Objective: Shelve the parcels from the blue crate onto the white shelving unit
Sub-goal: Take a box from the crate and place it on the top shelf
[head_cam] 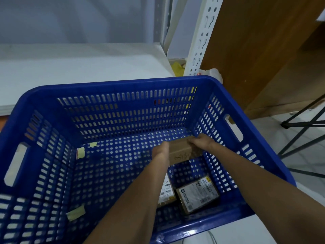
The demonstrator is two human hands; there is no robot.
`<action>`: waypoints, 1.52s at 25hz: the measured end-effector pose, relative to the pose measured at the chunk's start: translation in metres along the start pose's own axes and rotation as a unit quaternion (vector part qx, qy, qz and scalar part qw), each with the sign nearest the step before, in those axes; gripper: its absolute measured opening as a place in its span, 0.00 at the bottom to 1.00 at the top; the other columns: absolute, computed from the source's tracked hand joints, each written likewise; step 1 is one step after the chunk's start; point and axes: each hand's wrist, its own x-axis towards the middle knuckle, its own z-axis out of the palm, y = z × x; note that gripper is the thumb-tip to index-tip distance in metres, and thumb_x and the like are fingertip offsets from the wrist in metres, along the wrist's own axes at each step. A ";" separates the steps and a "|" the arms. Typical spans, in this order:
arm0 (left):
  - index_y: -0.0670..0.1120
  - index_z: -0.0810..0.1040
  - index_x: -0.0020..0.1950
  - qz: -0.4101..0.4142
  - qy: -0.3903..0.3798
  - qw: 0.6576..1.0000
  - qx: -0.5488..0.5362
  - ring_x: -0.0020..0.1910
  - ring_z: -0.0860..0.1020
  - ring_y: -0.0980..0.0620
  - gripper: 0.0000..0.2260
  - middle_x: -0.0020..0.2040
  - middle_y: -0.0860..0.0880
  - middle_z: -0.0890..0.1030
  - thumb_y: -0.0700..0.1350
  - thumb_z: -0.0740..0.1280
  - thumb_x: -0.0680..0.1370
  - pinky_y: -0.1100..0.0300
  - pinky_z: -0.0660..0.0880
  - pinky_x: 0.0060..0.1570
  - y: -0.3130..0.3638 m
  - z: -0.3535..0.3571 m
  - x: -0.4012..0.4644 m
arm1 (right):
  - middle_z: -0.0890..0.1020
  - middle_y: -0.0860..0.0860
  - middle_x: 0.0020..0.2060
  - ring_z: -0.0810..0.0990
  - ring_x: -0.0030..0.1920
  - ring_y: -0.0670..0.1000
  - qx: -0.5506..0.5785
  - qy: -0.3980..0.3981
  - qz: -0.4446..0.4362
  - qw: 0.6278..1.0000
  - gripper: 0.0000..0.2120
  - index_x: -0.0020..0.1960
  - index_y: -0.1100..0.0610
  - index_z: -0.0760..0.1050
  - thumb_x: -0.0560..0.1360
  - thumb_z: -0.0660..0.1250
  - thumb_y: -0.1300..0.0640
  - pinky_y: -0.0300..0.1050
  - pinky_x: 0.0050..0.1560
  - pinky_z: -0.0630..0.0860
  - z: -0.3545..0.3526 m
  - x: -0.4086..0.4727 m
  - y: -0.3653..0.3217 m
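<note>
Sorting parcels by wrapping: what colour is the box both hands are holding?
Plain brown cardboard box with dark handwriting, seen in the head view.

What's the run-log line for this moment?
stage: pick from blue crate | left hand + right hand: gripping brown box | two labelled parcels remain | white shelf: bare where visible

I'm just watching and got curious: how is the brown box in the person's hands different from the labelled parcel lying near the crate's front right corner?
The brown box is gripped between the left hand and the right hand; the labelled parcel lies untouched on the crate floor. The brown box shows bare cardboard with handwriting; the labelled parcel carries a printed label under glossy wrap. Both are brownish, boxy, and inside the blue crate.
</note>
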 end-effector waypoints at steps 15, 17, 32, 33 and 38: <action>0.43 0.77 0.53 0.076 -0.084 0.990 -0.085 0.49 0.77 0.44 0.05 0.51 0.44 0.78 0.40 0.67 0.77 0.46 0.76 0.55 0.248 -0.108 -0.336 | 0.79 0.57 0.50 0.79 0.51 0.55 0.326 -0.136 -0.016 0.935 0.15 0.60 0.57 0.74 0.77 0.67 0.51 0.50 0.45 0.80 -0.214 -0.267 -0.218; 0.42 0.77 0.55 0.074 -0.101 0.990 -0.060 0.54 0.77 0.43 0.08 0.53 0.42 0.77 0.39 0.67 0.76 0.46 0.77 0.54 0.293 -0.115 -0.401 | 0.78 0.57 0.48 0.78 0.49 0.55 0.308 -0.145 -0.032 0.940 0.12 0.57 0.57 0.73 0.78 0.66 0.50 0.50 0.47 0.79 -0.264 -0.322 -0.255; 0.49 0.61 0.75 0.317 -0.106 0.832 0.442 0.71 0.67 0.47 0.43 0.72 0.50 0.67 0.56 0.77 0.66 0.52 0.66 0.65 0.629 -0.073 -0.862 | 0.82 0.56 0.51 0.82 0.50 0.55 -0.065 -0.037 -0.216 0.974 0.16 0.51 0.57 0.79 0.73 0.68 0.45 0.50 0.52 0.80 -0.633 -0.692 -0.547; 0.49 0.64 0.73 0.328 -0.105 0.827 0.444 0.69 0.69 0.48 0.40 0.71 0.50 0.70 0.54 0.78 0.66 0.51 0.67 0.66 0.633 -0.069 -0.873 | 0.82 0.56 0.50 0.82 0.50 0.55 -0.073 -0.043 -0.225 0.971 0.14 0.50 0.56 0.78 0.73 0.67 0.45 0.50 0.53 0.80 -0.639 -0.707 -0.555; 0.49 0.72 0.60 0.386 -0.125 0.855 0.323 0.58 0.79 0.50 0.27 0.58 0.48 0.81 0.45 0.79 0.66 0.51 0.76 0.60 0.638 -0.080 -0.908 | 0.79 0.56 0.53 0.79 0.51 0.54 -0.064 -0.028 -0.296 0.953 0.20 0.52 0.54 0.75 0.75 0.64 0.37 0.49 0.56 0.78 -0.660 -0.750 -0.580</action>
